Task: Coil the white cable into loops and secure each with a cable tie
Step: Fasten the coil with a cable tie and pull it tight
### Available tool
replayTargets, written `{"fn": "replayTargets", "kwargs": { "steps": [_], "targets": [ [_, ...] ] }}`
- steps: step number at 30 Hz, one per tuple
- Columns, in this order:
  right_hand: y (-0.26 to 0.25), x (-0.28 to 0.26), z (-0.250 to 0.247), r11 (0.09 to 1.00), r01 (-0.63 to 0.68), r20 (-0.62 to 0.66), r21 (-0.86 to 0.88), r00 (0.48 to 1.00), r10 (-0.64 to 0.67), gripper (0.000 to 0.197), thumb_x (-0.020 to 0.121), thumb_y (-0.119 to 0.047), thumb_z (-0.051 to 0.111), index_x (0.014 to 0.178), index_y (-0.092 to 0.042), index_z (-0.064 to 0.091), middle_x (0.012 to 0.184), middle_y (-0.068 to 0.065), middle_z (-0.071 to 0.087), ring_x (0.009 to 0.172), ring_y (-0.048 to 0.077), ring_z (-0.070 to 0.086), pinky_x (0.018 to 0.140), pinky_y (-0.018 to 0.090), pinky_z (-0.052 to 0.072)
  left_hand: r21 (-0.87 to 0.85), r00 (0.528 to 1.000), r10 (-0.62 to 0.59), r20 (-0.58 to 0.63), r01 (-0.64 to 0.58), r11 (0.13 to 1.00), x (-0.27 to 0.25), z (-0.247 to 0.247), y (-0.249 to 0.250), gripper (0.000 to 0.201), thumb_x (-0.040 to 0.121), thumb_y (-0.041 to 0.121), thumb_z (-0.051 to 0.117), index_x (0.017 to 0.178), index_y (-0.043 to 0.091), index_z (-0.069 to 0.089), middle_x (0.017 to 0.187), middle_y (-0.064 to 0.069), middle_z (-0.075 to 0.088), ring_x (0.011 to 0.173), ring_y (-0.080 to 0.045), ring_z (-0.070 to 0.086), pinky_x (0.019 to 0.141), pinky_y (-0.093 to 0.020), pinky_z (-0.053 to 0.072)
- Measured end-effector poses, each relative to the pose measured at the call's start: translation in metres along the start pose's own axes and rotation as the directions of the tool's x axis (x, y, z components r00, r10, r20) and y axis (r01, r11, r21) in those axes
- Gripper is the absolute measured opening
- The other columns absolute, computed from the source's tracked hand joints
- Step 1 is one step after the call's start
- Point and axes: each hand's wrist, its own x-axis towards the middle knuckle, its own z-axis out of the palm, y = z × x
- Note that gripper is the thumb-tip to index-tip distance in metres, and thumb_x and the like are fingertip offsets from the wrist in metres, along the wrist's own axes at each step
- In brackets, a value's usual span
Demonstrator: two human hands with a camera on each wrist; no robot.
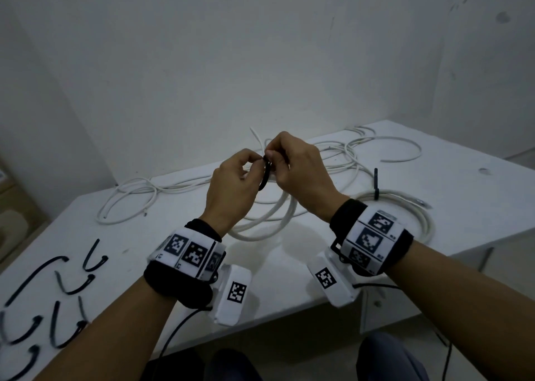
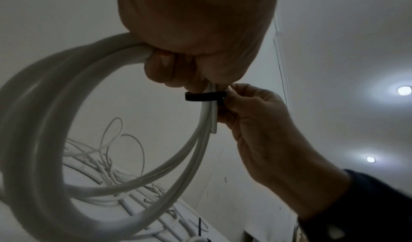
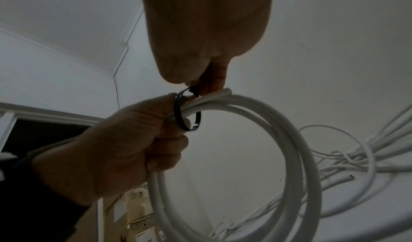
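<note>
both hands raised above the white counter (image 1: 289, 276), meeting at the top of a coil of white cable (image 1: 260, 221). the left hand (image 1: 231, 183) grips the gathered turns of the coil, its fingers (image 3: 165, 140) curled round the strands just below the black cable tie (image 3: 178, 112). the coil hangs down from this grip in several turns, its lowest part close to the counter; whether it touches cannot be told. one cut end of the cable (image 3: 227, 91) projects just past the tie. the tie forms a loose open loop around the bundled strands, not drawn tight against them. the right hand (image 1: 304, 175) pinches the head end of the tie between thumb and fingers (image 3: 217, 76), touching the top of the bundle; in the left wrist view the same pinch lies at the right end of the black band (image 2: 205, 97).

behind the hands, loose white cables (image 1: 347, 154) lie tangled across the far part of the counter, trailing left to a free end. on the right, a finished coil (image 1: 417, 215) lies flat, bound by a black tie whose tail (image 1: 375, 180) stands upright. at the near left, spare black cable ties (image 1: 72, 288) lie scattered, well apart from the hands. both wrists carry bands with black-and-white markers (image 1: 373, 236).
</note>
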Motion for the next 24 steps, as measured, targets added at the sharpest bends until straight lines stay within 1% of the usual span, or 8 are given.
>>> {"fn": "replayTargets", "kwargs": {
  "steps": [4,9,12,14,15,17,20,24],
  "targets": [
    [0.001,0.003,0.004,0.998,0.046,-0.042,-0.035,0.998,-0.048,0.008,0.091,0.0,0.05,0.085,0.0,0.055,0.077,0.01,0.061,0.066,0.016,0.047,0.059,0.018,0.033,-0.038,1.0,-0.006,-0.028,0.005,0.999,0.002,0.0,0.005,0.017,0.096,0.024,0.051,0.087,0.013,0.061,0.078,-0.007,0.07,0.039,-0.003,0.04,0.044,-0.018,0.029],
    [0.004,0.005,0.003,1.0,0.001,0.035,-0.026,0.999,0.0,0.011,0.094,-0.006,0.05,0.09,-0.001,0.058,0.078,0.002,0.057,0.066,0.013,0.047,0.061,0.011,0.035,0.031,0.999,0.004,-0.051,-0.002,1.0,0.0,0.002,0.002,0.016,0.097,0.028,0.049,0.087,0.021,0.059,0.074,-0.006,0.07,0.047,-0.013,0.046,0.05,-0.029,0.035],
    [0.007,0.002,0.001,0.997,0.035,0.059,-0.075,0.998,-0.031,0.009,0.094,-0.005,0.05,0.088,-0.001,0.056,0.078,0.007,0.06,0.069,0.018,0.049,0.061,0.021,0.036,0.006,0.999,-0.004,-0.036,0.005,1.0,-0.003,0.003,0.004,0.018,0.098,0.028,0.048,0.088,0.019,0.06,0.066,-0.002,0.063,0.045,-0.008,0.044,0.049,-0.029,0.034],
    [0.007,0.003,-0.001,0.992,0.066,0.078,-0.111,0.995,-0.057,0.009,0.093,-0.004,0.048,0.088,-0.001,0.055,0.077,0.006,0.056,0.069,0.019,0.048,0.063,0.025,0.036,-0.049,1.0,0.002,-0.016,-0.003,0.999,-0.004,0.004,0.007,0.021,0.098,0.035,0.049,0.094,0.019,0.06,0.073,-0.002,0.066,0.053,-0.01,0.054,0.052,-0.031,0.042],
    [0.006,0.004,-0.003,0.991,0.07,0.093,-0.118,0.994,-0.06,0.008,0.093,-0.004,0.047,0.089,-0.001,0.054,0.078,0.006,0.056,0.07,0.019,0.048,0.063,0.026,0.036,-0.075,1.0,0.009,0.004,-0.008,0.997,-0.004,0.004,0.009,0.021,0.098,0.039,0.049,0.099,0.02,0.06,0.075,0.001,0.067,0.054,-0.008,0.055,0.052,-0.026,0.043],
    [0.004,0.005,-0.006,0.988,0.092,0.129,-0.123,0.989,-0.076,0.007,0.091,-0.002,0.045,0.088,-0.002,0.052,0.08,0.009,0.057,0.071,0.021,0.048,0.061,0.027,0.036,-0.112,0.999,0.03,0.043,-0.025,0.993,-0.006,0.003,0.012,0.021,0.096,0.041,0.052,0.104,0.023,0.058,0.067,0.006,0.065,0.044,-0.008,0.042,0.045,-0.017,0.033],
    [0.0,0.011,-0.012,0.987,0.082,0.158,-0.138,0.986,-0.06,0.011,0.091,-0.002,0.044,0.085,-0.011,0.045,0.08,0.005,0.053,0.071,0.021,0.046,0.058,0.024,0.032,-0.15,0.997,0.023,0.072,-0.012,0.989,-0.006,0.0,0.012,0.017,0.096,0.037,0.054,0.102,0.023,0.06,0.062,0.007,0.062,0.044,-0.012,0.034,0.043,-0.018,0.028],
    [-0.009,0.041,-0.031,0.997,-0.029,0.035,-0.066,0.999,0.031,0.011,0.096,-0.007,0.043,0.087,-0.009,0.049,0.079,-0.001,0.051,0.069,0.014,0.044,0.057,0.011,0.033,-0.175,0.988,-0.044,0.146,0.069,0.982,-0.009,0.001,0.013,0.013,0.096,0.031,0.055,0.088,0.021,0.057,0.068,0.009,0.063,0.038,0.002,0.042,0.041,-0.011,0.027]
  ]
}}
